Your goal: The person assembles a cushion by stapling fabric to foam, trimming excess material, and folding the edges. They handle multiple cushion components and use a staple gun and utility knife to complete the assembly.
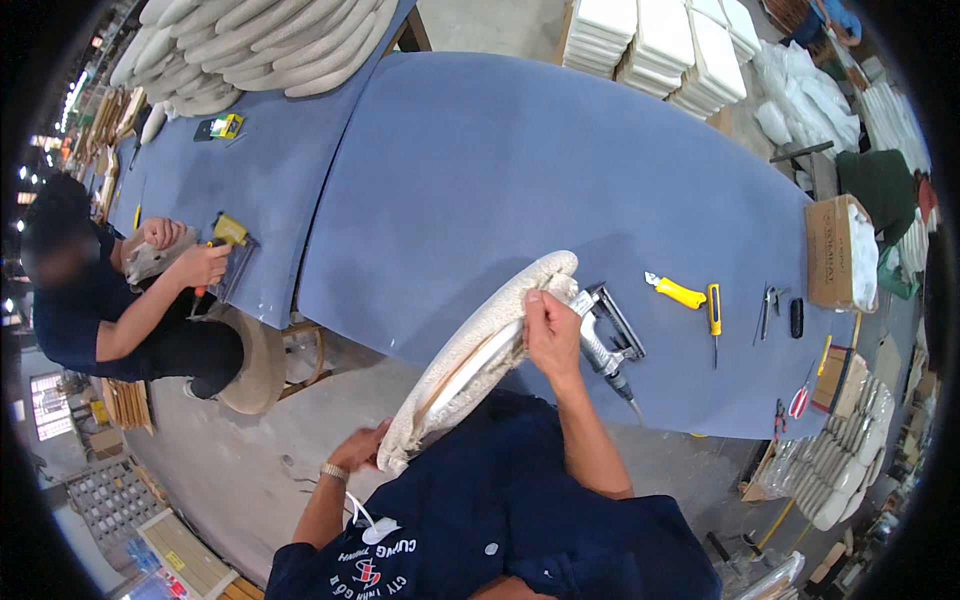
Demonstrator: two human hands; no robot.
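I hold a padded chair seat point(470, 350) covered in cream woolly fabric, tilted up on its edge in front of my chest. Its underside shows a pale board with loose fabric around the rim. My right hand point(552, 335) grips the upper rim, thumb over the fabric edge. At the lower end, my left hand point(360, 448) is closed round the rim, its fingers partly hidden behind the seat. A grey and black staple gun point(610, 335) with a hose lies on the table just right of my right hand.
On the blue table point(480, 160) lie a yellow utility knife point(680, 292), a yellow screwdriver point(714, 310), pliers point(767, 305) and red-handled scissors point(799, 402). A cardboard box point(835, 255) stands at the right edge. Padded seats point(270, 45) are piled far left. A co-worker point(120, 300) holds a yellow staple gun point(232, 235).
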